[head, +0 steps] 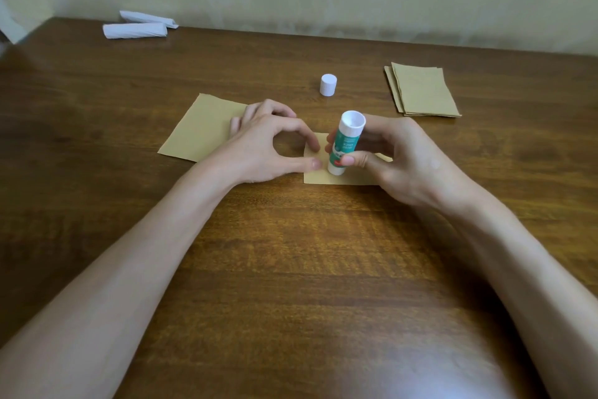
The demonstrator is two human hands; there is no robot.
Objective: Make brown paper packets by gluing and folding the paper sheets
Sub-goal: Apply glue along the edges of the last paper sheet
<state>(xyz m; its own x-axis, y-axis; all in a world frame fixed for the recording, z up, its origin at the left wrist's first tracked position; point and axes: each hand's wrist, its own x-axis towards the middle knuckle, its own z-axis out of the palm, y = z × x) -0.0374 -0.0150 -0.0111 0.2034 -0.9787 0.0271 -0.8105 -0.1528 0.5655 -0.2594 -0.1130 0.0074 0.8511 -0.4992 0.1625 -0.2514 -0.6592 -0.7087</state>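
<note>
A: Tips first! On the left hand [262, 146], forefinger and thumb curved into a ring, both tips pressed down on the left edge of the small brown sheet [356, 180], pinning it to the table [291, 253] and gripping nothing

B: And there sat the danger. Only that one edge was held, so if the glue stick [344, 143] dragged off to the right, I judged the free side could lift, ruck up or skid, and the glue line would wander off the margin

A: Agreed. The right hand [404, 159] had thumb and fingers wrapped round the barrel. The stick was tilted, top leaning right, with its lower end down on the paper just beside those left fingertips [315, 149]. Press too hard and thin paper might tear. Stray left and glue lands on skin

B: Outward now. The left palm arched above the wood, and its other fingers lay over a larger brown sheet [197, 130] on the left. Whether the two sheets joined beneath the hand, I couldn't tell

A: Both bare forearms ran back toward the camera, converging on the work

B: Farther out, the white cap [328, 84] stood alone beyond the hands, and an uncapped stick could dry if this dragged on. The stack of brown sheets [424, 91] waited far right, well apart, and two white rolled papers [136, 30] lay at the back left
</note>
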